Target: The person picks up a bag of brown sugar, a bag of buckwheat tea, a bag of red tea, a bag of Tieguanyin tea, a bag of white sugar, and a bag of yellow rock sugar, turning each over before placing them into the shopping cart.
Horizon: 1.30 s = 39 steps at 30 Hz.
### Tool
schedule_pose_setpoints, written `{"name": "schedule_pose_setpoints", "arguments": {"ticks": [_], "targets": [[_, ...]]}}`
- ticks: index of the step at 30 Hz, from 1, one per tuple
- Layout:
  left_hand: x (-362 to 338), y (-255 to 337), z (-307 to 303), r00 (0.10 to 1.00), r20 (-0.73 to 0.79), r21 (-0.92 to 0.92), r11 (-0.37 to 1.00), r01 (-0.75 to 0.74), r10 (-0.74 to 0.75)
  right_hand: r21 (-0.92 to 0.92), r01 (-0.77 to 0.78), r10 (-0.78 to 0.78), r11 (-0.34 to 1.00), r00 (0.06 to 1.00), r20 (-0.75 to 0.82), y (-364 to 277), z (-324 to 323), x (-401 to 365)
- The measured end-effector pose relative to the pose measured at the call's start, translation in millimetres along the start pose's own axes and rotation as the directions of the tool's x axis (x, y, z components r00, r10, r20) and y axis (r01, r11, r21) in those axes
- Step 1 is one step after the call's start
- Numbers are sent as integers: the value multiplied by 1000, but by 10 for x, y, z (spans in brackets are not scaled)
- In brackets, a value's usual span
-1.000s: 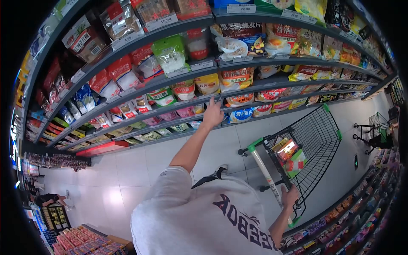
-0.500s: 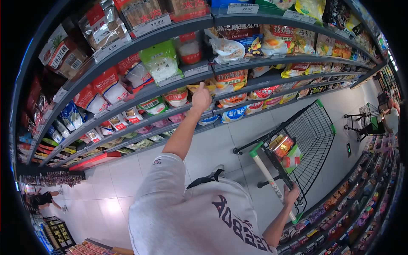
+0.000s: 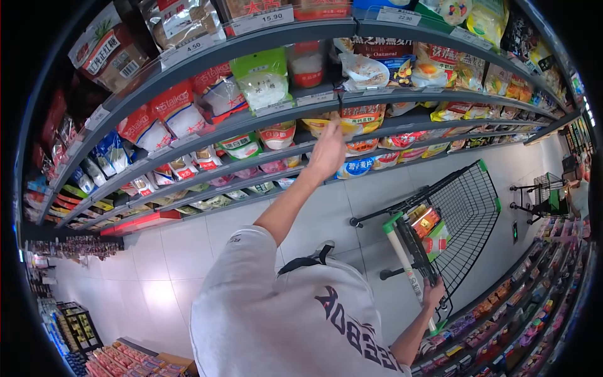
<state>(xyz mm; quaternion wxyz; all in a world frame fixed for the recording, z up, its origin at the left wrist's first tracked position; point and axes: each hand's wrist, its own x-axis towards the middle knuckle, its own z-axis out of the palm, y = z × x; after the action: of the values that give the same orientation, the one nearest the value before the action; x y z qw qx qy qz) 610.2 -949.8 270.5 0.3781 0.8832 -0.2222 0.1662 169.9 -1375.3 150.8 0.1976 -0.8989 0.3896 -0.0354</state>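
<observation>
My left hand [image 3: 330,151] reaches to a lower shelf, with its fingers closed on a yellow bag [image 3: 316,127]. The bag shows on both sides of the fingertips, in front of an orange and red oatmeal bag [image 3: 363,118]. The fingertips are partly blurred. My right hand [image 3: 433,293] is wrapped round the handle of a black wire shopping cart [image 3: 468,213] with green corners. In the cart's near end lie a red and orange package [image 3: 426,221] and a green and red package [image 3: 434,244].
Curved shelves [image 3: 245,122] with red, white and green bags fill the upper view. Stocked shelves [image 3: 502,301] stand at lower right. Another cart [image 3: 545,196] is at far right beside a person [image 3: 578,198]. Pale floor tiles [image 3: 182,251] lie below.
The shelves and my left hand have shifted rightward in view. More of the yellow bag shows around my left fingers. The person at far left has gone out of view. My right hand stays on the cart.
</observation>
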Motion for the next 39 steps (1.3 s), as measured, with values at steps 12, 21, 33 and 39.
{"name": "schedule_pose_setpoints", "arguments": {"ticks": [12,21,33,39], "targets": [[-329,1757,-414,928,56,-413,855,-313,367,248,29,15,968,985,-174,-505,-169,-252],[-600,2699,-388,762,215,-669,661,-340,610,831,240,-197,502,967,-161,-1890,-576,-632],[-915,3176,391,739,250,-639,680,-360,626,926,-50,130,373,992,1,-1526,-542,-1025],[-1230,2796,838,622,667,-603,787,129,410,962,-59,262,266,965,-13,-1202,-432,-1025]]}}
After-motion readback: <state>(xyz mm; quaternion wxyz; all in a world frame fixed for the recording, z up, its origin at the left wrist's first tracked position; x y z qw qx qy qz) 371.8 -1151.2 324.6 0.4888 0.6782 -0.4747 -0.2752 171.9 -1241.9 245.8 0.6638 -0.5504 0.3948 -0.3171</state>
